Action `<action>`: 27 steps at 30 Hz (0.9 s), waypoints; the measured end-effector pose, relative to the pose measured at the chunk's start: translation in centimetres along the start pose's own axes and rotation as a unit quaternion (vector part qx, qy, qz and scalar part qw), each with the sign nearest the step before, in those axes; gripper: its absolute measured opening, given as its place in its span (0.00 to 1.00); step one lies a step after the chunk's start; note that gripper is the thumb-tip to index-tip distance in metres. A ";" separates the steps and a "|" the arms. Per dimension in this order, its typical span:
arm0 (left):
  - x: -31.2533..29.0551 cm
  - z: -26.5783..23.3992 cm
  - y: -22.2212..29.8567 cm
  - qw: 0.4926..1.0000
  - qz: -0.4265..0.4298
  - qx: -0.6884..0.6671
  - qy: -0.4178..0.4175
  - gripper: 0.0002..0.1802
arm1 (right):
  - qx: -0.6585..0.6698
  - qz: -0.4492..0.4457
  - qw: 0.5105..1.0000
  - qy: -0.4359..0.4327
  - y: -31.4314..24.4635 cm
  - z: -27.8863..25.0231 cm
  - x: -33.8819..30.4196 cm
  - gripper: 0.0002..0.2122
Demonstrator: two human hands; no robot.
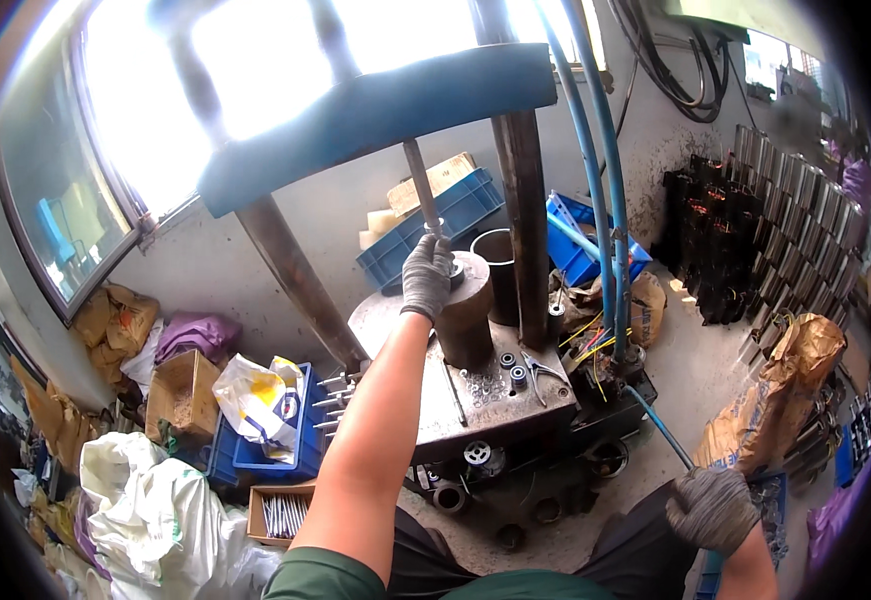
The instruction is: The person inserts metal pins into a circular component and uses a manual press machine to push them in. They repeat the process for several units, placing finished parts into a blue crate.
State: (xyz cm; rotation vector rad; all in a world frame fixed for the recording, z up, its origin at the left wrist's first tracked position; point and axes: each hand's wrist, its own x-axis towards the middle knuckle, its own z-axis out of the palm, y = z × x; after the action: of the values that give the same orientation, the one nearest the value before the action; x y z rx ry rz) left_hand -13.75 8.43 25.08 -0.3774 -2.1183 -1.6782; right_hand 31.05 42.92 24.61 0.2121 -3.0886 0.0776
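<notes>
Fingers (433, 258) of gloved left hand (426, 278) curled closed over a small metal part, hidden under them, atop the cylinder (469, 310) on the press plate (485, 395), below the rod (419, 187). Right hand (712, 508) gripped the blue hose (657, 424), low right.

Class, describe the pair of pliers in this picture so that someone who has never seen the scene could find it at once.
Start at the blue press frame and drop to the grey steel plate under it, where the left hand rests on a dark cylinder. The pliers lie to the right of that cylinder. Unlike the round bearings beside them, they are long, with two splayed handles.
</notes>
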 end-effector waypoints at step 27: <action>0.4 1.0 -0.3 0.999 0.029 0.018 0.011 0.14 | 0.089 0.081 0.987 0.109 -1.7 1.2 -1.2 0.08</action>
State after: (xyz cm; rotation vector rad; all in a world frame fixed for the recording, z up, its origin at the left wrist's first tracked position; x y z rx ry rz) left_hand -14.36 9.25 24.77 -0.4031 -2.0977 -1.6022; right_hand 32.47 41.35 23.47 -0.0417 -2.8724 0.3580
